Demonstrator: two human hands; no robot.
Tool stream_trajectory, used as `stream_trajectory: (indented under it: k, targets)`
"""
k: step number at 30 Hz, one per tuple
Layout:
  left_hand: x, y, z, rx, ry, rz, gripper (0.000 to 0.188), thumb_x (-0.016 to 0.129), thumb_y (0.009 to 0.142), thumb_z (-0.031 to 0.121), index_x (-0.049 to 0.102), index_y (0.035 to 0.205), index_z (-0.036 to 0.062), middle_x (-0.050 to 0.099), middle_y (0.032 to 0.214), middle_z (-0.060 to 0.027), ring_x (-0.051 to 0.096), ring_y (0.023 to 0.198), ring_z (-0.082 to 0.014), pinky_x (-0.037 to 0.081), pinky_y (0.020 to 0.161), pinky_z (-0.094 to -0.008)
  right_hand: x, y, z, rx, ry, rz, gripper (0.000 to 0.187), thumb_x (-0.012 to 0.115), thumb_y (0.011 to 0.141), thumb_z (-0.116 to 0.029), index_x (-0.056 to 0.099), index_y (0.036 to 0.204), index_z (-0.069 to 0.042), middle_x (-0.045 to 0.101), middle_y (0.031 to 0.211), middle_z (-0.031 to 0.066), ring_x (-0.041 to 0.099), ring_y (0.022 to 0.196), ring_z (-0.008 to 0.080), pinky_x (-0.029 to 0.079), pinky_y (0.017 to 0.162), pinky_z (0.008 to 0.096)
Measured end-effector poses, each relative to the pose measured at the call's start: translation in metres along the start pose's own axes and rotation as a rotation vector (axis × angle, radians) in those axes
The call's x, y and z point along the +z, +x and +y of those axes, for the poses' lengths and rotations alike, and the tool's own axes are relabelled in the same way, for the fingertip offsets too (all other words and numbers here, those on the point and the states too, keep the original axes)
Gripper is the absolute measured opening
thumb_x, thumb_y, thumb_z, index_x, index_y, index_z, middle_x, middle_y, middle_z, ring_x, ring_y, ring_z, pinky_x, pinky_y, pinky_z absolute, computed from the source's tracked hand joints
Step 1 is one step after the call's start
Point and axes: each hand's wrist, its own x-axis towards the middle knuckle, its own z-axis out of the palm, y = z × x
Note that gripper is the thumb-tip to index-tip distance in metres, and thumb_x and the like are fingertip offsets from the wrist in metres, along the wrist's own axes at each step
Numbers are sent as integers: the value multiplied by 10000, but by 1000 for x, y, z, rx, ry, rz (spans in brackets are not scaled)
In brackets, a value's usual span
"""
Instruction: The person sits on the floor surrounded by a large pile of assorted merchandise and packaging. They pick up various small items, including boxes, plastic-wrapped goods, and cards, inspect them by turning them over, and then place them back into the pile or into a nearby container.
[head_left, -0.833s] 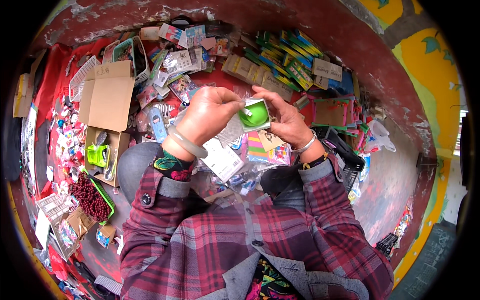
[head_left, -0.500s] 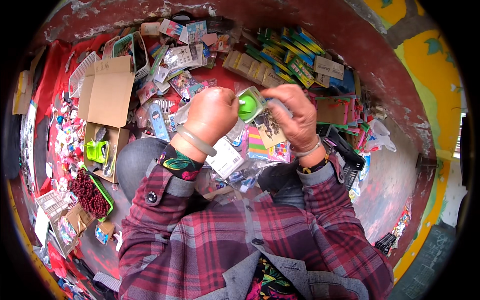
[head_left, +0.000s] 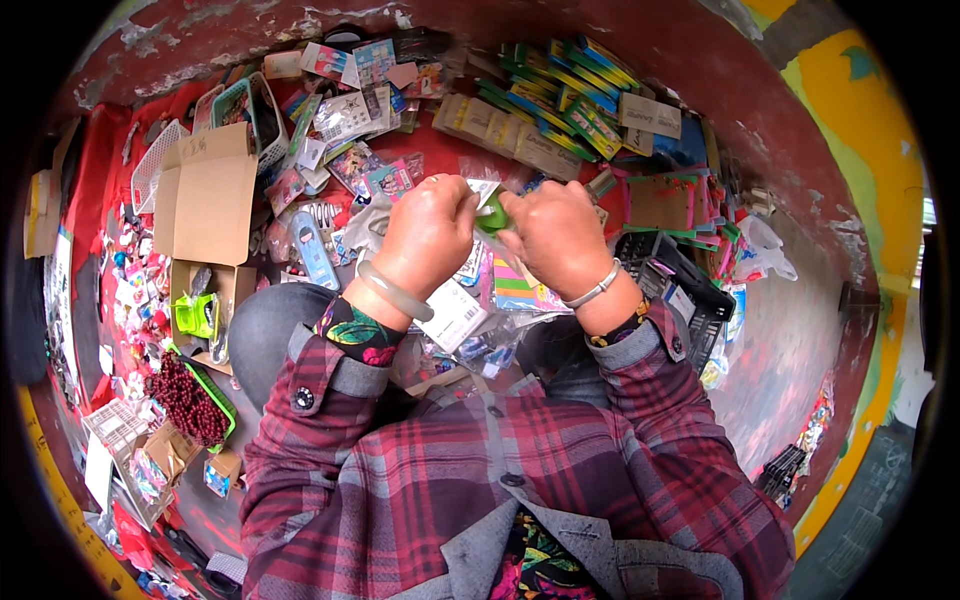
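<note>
Between my hands, above my lap, is a bright green rounded item in a small pale package. My left hand is closed, thumb and fingers pinching the package's left side. From the other side my right hand is curled against the green item, its fingertips partly hidden behind it. Most of the package is covered by the hands. Below them lie a white packet with a barcode and a pack of coloured striped paper.
To the left are an open cardboard box, dark red beads in a green tray and white baskets. Stacked boxes stand far ahead. A black crate sits right of my knee, beside pink-edged boards.
My right hand has turned over and moved left onto the green item, which now shows much less. The brown picture card below the package is no longer visible.
</note>
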Motion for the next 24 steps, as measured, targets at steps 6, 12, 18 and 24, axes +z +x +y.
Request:
stream_trajectory:
  k: [6,12,18,24]
  targets:
    - [3,1,-2,2,-65,46,110,598,807,69,551,745,-8,560,686,-180,553,652,-343,428,583,-396,4,3,5,-18,-85,176,97,638,673,-156,566,625,-114,525,568,34,513,597,208,375,587,335]
    - [-3,3,4,57,-169,106,84,589,809,35,527,762,4,544,709,-166,544,682,-358,427,597,-406,-12,7,3,67,-36,388,85,632,659,-100,559,617,-109,509,558,27,505,575,209,378,547,333]
    - [-7,3,7,130,-150,116,42,584,818,14,543,810,6,563,738,-145,556,687,-327,440,613,-364,-15,6,3,108,-8,456,76,635,647,-82,563,633,-103,512,559,22,501,571,212,380,550,334]
    - [-6,3,6,185,-144,147,37,586,821,-1,560,844,15,582,768,-120,562,696,-285,445,645,-323,-26,5,-2,109,-26,391,87,662,648,-93,610,715,-107,570,721,24,526,710,212,382,637,345]
